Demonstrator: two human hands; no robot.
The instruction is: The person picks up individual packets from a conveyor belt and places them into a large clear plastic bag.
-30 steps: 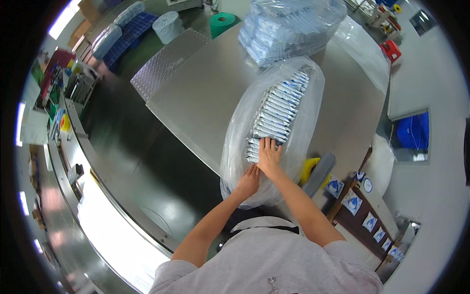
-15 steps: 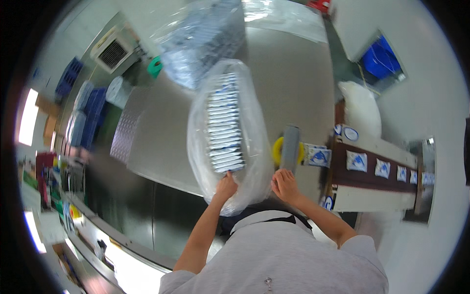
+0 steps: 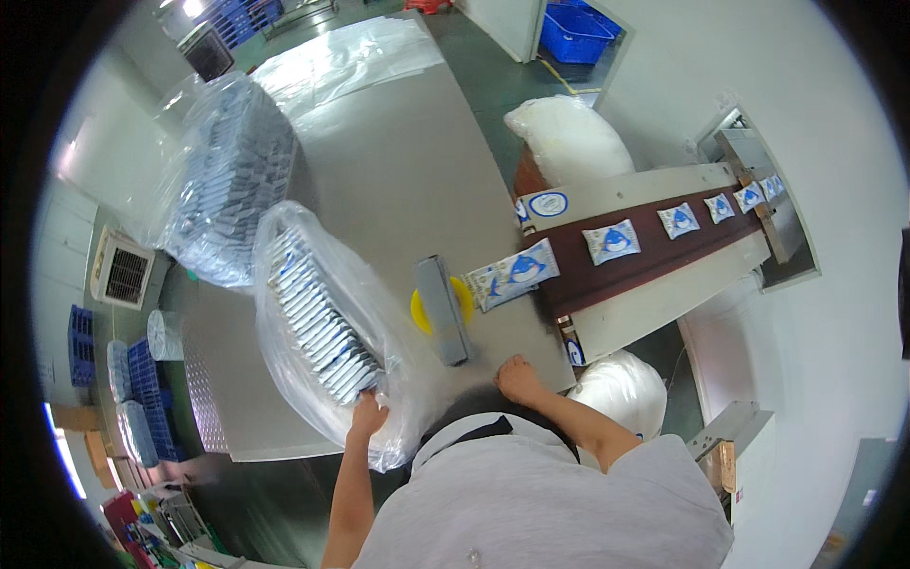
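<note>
Most of the view is being filled by a broad metal table [image 3: 389,180], its far end being covered by clear plastic sheets [image 3: 346,57]. To the right, a conveyor with a brown belt [image 3: 607,280] is being set end-on against it. On the table's left side, space is being taken by a large filled bag [image 3: 227,171]. Nearer, a row of packets [image 3: 322,327] is being held lengthwise inside an open clear bag [image 3: 403,398]. Between this bag and the overlapped blue-and-white packets [image 3: 515,275] at the belt's end, the direct way is being blocked by a grey bar [image 3: 442,308], laid across a yellow ring [image 3: 420,311]. The row's near end is being touched by the left hand [image 3: 370,414]; whether its fingers are being clamped on a packet cannot be told. By the table's near edge, the right hand [image 3: 518,381] is being held with fingers curled together.
</note>
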